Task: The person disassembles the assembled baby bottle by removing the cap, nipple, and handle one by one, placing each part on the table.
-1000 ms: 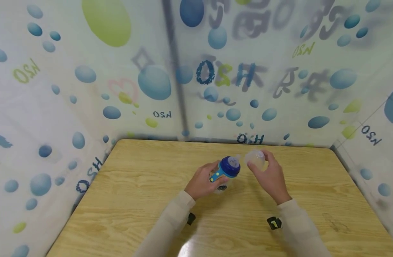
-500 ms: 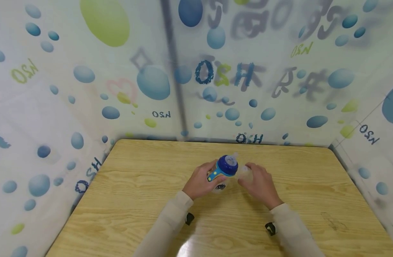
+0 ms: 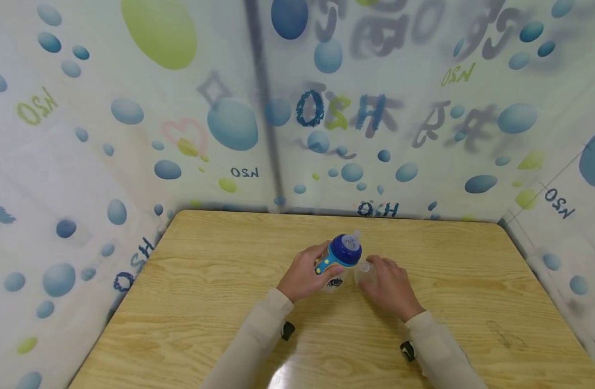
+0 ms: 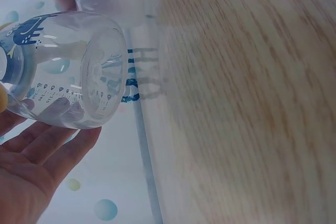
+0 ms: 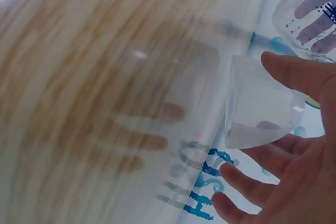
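My left hand (image 3: 303, 276) grips a clear baby bottle (image 4: 68, 72) with a dark blue collar (image 3: 345, 252), a light blue dotted handle and a clear spout on top. The bottle is upright with a slight tilt, its base above the tabletop in the left wrist view. My right hand (image 3: 391, 287) pinches a clear domed bottle cap (image 5: 257, 108) between thumb and fingers, just right of the bottle. The cap's wide rim faces down, close over the table. In the head view the fingers hide part of the cap.
The wooden table (image 3: 220, 281) reaches back to a wall covering (image 3: 399, 135) printed with blue and green drops, which also closes off both sides. Black wrist straps (image 3: 408, 351) show under the sleeves. The glossy tabletop mirrors the hands.
My right hand has lowered the cap and drawn it toward the bottle, from beyond the collar's right to beside the bottle's body. The left hand and bottle have barely moved.
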A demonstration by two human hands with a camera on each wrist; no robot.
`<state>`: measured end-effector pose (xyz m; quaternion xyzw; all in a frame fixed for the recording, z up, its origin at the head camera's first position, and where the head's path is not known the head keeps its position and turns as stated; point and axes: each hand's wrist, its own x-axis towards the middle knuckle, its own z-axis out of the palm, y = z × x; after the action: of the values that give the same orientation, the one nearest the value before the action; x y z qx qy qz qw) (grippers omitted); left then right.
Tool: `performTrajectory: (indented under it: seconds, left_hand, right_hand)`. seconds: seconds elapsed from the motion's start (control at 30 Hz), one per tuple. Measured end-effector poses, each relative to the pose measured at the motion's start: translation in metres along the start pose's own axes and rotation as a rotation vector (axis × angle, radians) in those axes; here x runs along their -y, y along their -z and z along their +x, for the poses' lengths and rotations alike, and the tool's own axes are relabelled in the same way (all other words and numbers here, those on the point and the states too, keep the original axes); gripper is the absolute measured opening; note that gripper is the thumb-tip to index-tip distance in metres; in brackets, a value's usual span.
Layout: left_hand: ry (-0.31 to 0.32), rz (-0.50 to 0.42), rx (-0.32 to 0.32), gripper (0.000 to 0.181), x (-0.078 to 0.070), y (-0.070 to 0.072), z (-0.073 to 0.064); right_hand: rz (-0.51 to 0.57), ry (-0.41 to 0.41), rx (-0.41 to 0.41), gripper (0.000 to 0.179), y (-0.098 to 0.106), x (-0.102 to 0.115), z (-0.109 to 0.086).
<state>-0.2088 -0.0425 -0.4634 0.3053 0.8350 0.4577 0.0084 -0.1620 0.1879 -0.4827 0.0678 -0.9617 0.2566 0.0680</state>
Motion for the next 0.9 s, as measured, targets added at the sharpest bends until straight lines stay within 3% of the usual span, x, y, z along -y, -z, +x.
performTrajectory:
  seconds: [0.73, 0.9]
  left_hand:
    - [-0.035, -0.030, -0.022, 0.059, 0.001, 0.000, -0.002]
    - [-0.047, -0.020, -0.036, 0.059, 0.000, 0.000, -0.001]
  right_hand:
    - [-0.037, 0.013, 0.040, 0.060, -0.005, -0.001, -0.006]
    - [0.075, 0.018, 0.014, 0.062, 0.008, 0.007, -0.002]
